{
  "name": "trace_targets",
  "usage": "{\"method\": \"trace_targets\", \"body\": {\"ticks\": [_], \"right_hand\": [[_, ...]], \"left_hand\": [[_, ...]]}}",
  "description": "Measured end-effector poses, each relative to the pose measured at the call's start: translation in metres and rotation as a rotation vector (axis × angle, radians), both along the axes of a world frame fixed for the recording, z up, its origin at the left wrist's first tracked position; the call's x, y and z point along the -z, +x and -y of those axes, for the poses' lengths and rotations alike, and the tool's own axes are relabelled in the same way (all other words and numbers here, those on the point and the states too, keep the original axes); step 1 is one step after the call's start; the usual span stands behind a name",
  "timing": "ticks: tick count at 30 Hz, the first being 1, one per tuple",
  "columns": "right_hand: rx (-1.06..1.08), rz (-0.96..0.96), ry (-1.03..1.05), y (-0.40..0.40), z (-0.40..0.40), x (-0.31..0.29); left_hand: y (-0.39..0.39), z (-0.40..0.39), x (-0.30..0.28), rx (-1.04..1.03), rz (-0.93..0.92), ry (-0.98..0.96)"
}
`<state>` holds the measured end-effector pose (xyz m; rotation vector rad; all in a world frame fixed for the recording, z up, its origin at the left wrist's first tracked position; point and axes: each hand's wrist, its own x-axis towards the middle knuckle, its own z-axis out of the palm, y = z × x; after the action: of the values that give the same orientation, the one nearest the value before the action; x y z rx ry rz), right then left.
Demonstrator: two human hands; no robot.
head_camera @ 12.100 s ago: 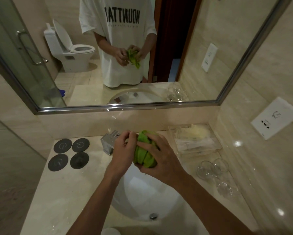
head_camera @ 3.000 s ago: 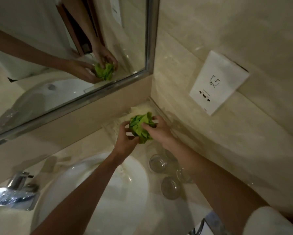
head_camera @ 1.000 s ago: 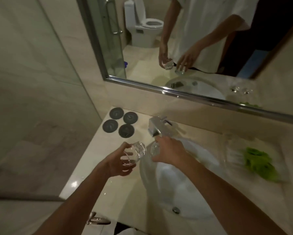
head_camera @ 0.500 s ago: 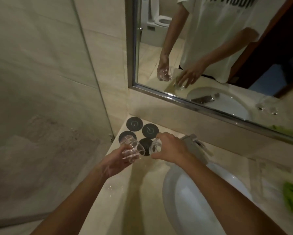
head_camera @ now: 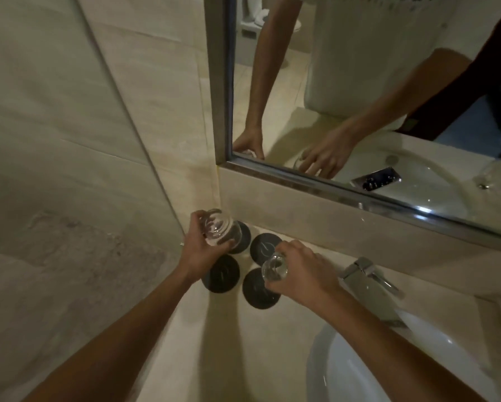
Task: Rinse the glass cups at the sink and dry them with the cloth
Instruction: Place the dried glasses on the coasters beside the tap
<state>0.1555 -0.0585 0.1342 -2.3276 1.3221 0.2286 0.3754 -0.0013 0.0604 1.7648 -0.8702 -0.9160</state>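
Observation:
My left hand (head_camera: 198, 253) grips a clear glass cup (head_camera: 219, 232), turned base-up over the far-left dark coaster (head_camera: 242, 237). My right hand (head_camera: 301, 272) holds a second glass cup (head_camera: 274, 269) just above the near-right coaster (head_camera: 258, 293). Whether either cup touches its coaster I cannot tell. The white sink (head_camera: 359, 369) lies at the lower right with the chrome faucet (head_camera: 368, 281) behind it. The green cloth is out of view.
Two more round dark coasters (head_camera: 262, 248) (head_camera: 221, 275) lie on the beige counter (head_camera: 214, 343) in the left corner. A glass shower panel (head_camera: 69, 169) stands at left. The mirror (head_camera: 359, 97) runs along the back wall and reflects both hands.
Both hands carried the cups left from above the sink to the coasters in the counter's corner and lowered them. The cloth, earlier set down on the right, has left the view.

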Motion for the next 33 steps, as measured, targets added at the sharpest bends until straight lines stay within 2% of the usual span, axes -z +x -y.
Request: {"method": "trace_targets", "body": {"ticks": [7,12,19,22,26,28,30,33], "right_hand": [[0.018,0.012,-0.023,0.014,0.012,0.015],[0.158,0.098,0.011,0.015,0.007,0.026],[0.410,0.197,0.166,0.020,0.000,0.038],[0.671,0.371,0.373,0.018,-0.004,0.035],[1.172,0.763,0.954,0.013,-0.008,0.032],[1.415,0.979,1.134,0.011,-0.012,0.033],[1.509,1.119,1.217,0.006,-0.016,0.040],[1.406,1.134,1.306,-0.003,-0.020,0.048]], "left_hand": [[0.010,0.023,0.028,0.320,0.233,-0.011],[0.014,0.022,0.044,0.357,0.255,-0.024],[0.014,0.028,0.049,0.314,0.355,-0.024],[0.013,0.027,0.051,0.297,0.345,-0.024],[0.007,0.028,0.048,0.251,0.379,-0.030],[0.005,0.028,0.047,0.233,0.401,-0.011],[0.004,0.028,0.046,0.221,0.422,0.004],[0.002,0.028,0.046,0.214,0.416,0.015]]}}
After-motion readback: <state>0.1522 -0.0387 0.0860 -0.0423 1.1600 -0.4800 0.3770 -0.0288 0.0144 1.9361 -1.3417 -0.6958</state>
